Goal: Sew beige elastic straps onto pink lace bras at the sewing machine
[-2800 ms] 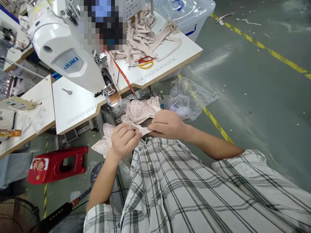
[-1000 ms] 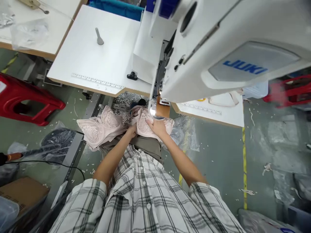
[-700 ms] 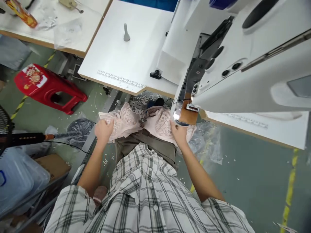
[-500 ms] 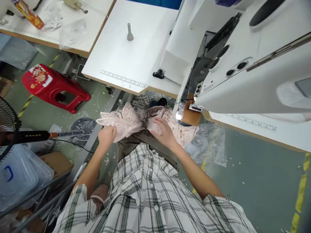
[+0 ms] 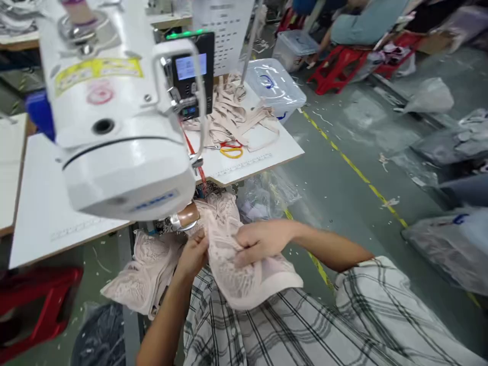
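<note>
A pale pink lace bra (image 5: 238, 277) is held between my two hands, close to the white sewing machine (image 5: 125, 173). My left hand (image 5: 193, 254) pinches its left edge just below the machine's rounded arm end. Further right, my right hand (image 5: 263, 243) is closed on the lace, thumb over the cloth. The upper part of the lace reaches the brown piece (image 5: 188, 215) at the machine's tip. More pink lace cups (image 5: 147, 267) hang left of my left forearm; whether they belong to the same bra is hidden.
On the white tabletop (image 5: 263, 157) lie beige fabric strips (image 5: 236, 109) and scissors with orange and red handles (image 5: 231, 149). A lidded clear box (image 5: 272, 84) stands behind. A red stool (image 5: 41, 305) is at lower left. Bagged goods (image 5: 453, 249) lie on the right, and a person (image 5: 366, 25) sits beyond.
My view has swung to the right. The lace has been brought up to the machine's tip, and my left hand has moved inward, nearer my right hand.
</note>
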`<state>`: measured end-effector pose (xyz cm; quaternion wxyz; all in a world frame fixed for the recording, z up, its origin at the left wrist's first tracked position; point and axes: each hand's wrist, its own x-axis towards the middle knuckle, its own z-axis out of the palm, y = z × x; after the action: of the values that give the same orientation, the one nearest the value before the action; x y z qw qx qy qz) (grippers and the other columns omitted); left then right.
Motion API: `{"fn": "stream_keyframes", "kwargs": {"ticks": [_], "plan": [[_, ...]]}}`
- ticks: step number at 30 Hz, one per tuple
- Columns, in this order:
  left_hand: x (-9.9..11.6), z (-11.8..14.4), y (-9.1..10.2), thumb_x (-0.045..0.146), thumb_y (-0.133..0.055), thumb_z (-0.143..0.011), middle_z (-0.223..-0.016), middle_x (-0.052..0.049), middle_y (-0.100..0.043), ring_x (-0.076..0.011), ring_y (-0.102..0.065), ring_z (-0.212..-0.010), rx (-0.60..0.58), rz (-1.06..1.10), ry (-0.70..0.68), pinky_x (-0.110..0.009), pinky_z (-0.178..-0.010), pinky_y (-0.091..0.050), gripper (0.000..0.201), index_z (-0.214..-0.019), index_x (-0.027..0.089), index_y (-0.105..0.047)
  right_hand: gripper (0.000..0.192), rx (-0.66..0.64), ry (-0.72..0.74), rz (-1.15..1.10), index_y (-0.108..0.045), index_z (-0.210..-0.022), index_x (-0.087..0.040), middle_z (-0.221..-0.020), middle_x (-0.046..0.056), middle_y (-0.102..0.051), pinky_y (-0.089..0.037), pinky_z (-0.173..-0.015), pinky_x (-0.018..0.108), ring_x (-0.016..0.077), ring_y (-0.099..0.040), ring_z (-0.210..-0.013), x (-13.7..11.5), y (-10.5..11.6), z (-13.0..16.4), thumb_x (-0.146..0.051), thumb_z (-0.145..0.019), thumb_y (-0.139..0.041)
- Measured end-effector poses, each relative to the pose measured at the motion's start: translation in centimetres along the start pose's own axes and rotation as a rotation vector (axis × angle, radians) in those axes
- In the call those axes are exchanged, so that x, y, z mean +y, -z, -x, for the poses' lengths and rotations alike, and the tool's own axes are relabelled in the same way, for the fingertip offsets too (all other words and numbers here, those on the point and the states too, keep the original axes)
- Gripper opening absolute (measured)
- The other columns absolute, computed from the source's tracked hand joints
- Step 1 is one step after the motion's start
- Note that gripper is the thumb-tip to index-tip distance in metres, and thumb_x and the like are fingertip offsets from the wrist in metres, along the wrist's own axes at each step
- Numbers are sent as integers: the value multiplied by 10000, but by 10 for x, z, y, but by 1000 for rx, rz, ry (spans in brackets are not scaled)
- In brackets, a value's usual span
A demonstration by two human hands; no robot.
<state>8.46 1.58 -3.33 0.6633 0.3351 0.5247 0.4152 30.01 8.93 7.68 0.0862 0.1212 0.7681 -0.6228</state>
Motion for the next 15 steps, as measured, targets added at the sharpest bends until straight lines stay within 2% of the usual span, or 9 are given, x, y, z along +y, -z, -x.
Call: {"fn": "stream_keyframes", "kwargs": {"ticks": [1, 2, 3, 4, 5, 6, 8, 11, 15], "plan": [[-1, -4, -6, 612, -770, -715, -957, -96, -766, -274, -697, -949, 31, 29, 1, -378, -851, -539, 511, -965, 166, -747, 449, -29, -28, 48, -674, -866, -150, -720, -11, -624, -415, -632, 222, 103, -532, -657, 11, 14, 10, -544, -974, -490], [0, -5, -9, 605, -770, -726, -991, -98, -769, -268, -699, -974, 71, 54, 2, -374, -879, -534, 517, -998, 167, -743, 413, 36, -97, 143, -687, -887, -163, -764, -2, -656, -426, -647, 228, 115, -556, -682, 25, 31, 17, -538, -956, -527], [1, -5, -11, 583, -777, -736, -1029, -100, -769, -266, -696, -1010, 111, 64, -3, -372, -912, -525, 511, -1033, 169, -738, 365, 209, -206, 270, -697, -932, -178, -829, 13, -687, -437, -667, 239, 133, -581, -721, 41, 50, 22, -515, -943, -556], [3, -4, -13, 553, -781, -750, -1066, -100, -765, -264, -688, -1049, 143, 53, -15, -371, -945, -512, 495, -1065, 174, -732, 316, 493, -372, 421, -697, -988, -189, -901, 34, -708, -451, -703, 255, 156, -606, -775, 57, 72, 25, -473, -942, -566], [4, -2, -15, 527, -771, -775, -1099, -98, -759, -261, -676, -1083, 160, 16, -35, -370, -972, -498, 471, -1091, 181, -725, 293, 839, -596, 568, -693, -1025, -194, -976, 63, -717, -466, -738, 282, 193, -626, -841, 73, 96, 25, -444, -935, -568], [6, 0, -17, 513, -745, -807, -1118, -92, -752, -255, -667, -1099, 158, -42, -58, -368, -986, -487, 444, -1108, 188, -718, 346, 1013, -700, 619, -647, -1172, -151, -1155, 148, -685, -475, -801, 337, 252, -628, -966, 88, 120, 25, -387, -967, -498], [8, 6, -21, 511, -684, -860, -1065, -74, -748, -238, -664, -1041, 149, -170, -100, -349, -944, -490, 378, -1060, 192, -719, 432, 1193, -813, 673, -550, -1326, -73, -1333, 264, -578, -466, -866, 416, 334, -596, -1097, 113, 165, 21, -285, -966, -437], [10, 12, -26, 527, -602, -911, -826, -27, -689, -188, -618, -816, 148, -356, -151, -292, -775, -478, 363, -828, 181, -678, 401, 1224, -850, 685, -613, -1253, -69, -1273, 270, -619, -460, -872, 428, 357, -595, -1092, 135, 212, 13, -204, -890, -510], [16, 17, -31, 544, -535, -933, -617, 29, -444, -129, -427, -607, 171, -555, -224, -251, -581, -349, 456, -639, 201, -468, 288, 1204, -823, 664, -714, -1063, -63, -1112, 249, -699, -445, -843, 403, 344, -615, -1035, 143, 234, 11, -196, -858, -561]]}}
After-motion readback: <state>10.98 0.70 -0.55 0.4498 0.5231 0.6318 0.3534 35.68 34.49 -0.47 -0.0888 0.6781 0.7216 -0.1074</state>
